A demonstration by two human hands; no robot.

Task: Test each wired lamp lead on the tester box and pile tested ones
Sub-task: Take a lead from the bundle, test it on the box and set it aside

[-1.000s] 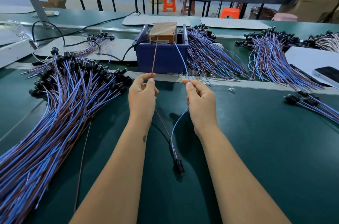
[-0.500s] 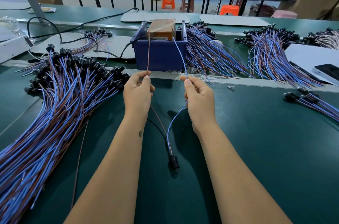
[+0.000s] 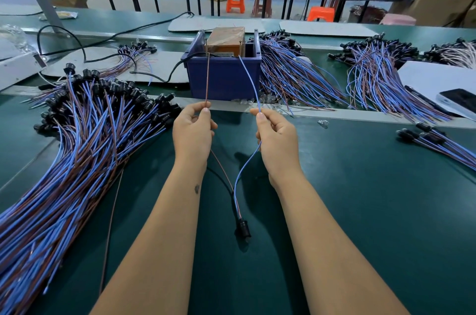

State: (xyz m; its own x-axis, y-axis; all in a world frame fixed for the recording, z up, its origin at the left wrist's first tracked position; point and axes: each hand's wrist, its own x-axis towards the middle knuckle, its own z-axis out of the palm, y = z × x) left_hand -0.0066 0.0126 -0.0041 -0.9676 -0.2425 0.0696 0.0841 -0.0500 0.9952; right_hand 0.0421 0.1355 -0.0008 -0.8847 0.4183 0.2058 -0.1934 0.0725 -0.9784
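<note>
My left hand (image 3: 192,131) pinches the brown wire (image 3: 207,77) of one lamp lead. My right hand (image 3: 277,139) pinches its blue wire (image 3: 251,80). Both wire ends reach up to the orange-brown tester box (image 3: 226,37), which sits inside a blue bin (image 3: 224,75). The lead's black lamp socket (image 3: 243,228) lies on the green table between my forearms. A large pile of leads (image 3: 77,149) with black sockets covers the table on the left.
More bundles of leads lie right of the bin (image 3: 291,77), further right (image 3: 378,77) and at the right edge (image 3: 438,142). A phone (image 3: 461,102) rests on white sheets at the right. A black power cable (image 3: 103,57) runs to the bin. A loose bulb (image 3: 323,123) lies by the metal rail.
Both hands have moved slightly forward towards the bin, and the socket slid along the table with them. The grips on the two wires are unchanged.
</note>
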